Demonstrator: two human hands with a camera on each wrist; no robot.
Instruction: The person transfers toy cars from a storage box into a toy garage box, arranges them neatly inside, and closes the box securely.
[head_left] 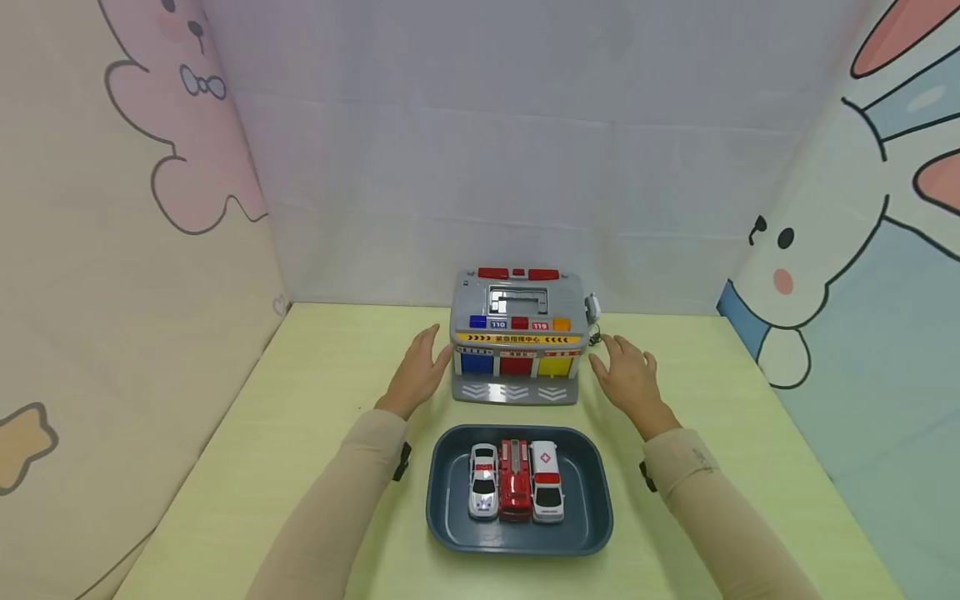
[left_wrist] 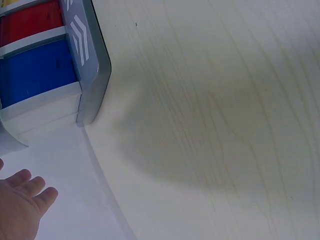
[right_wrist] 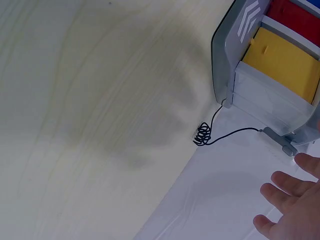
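Note:
A grey toy garage (head_left: 517,333) with blue, red and yellow doors stands at the back of the table. Just off its left side is my left hand (head_left: 417,372), fingers spread and holding nothing. My right hand (head_left: 628,380) is at the other side, by the garage's coiled black cord (right_wrist: 202,135), also with loose fingers and nothing in them. In the right wrist view a small grey handset (right_wrist: 280,142) hangs on that cord's end. Whether either hand touches the garage, I cannot tell.
In front of the garage sits a dark blue tray (head_left: 519,543). Inside, side by side, lie a white toy police car (head_left: 483,483), a red toy fire truck (head_left: 515,482) and a white toy ambulance (head_left: 547,483). A pale curtain (head_left: 517,167) rises behind the table.

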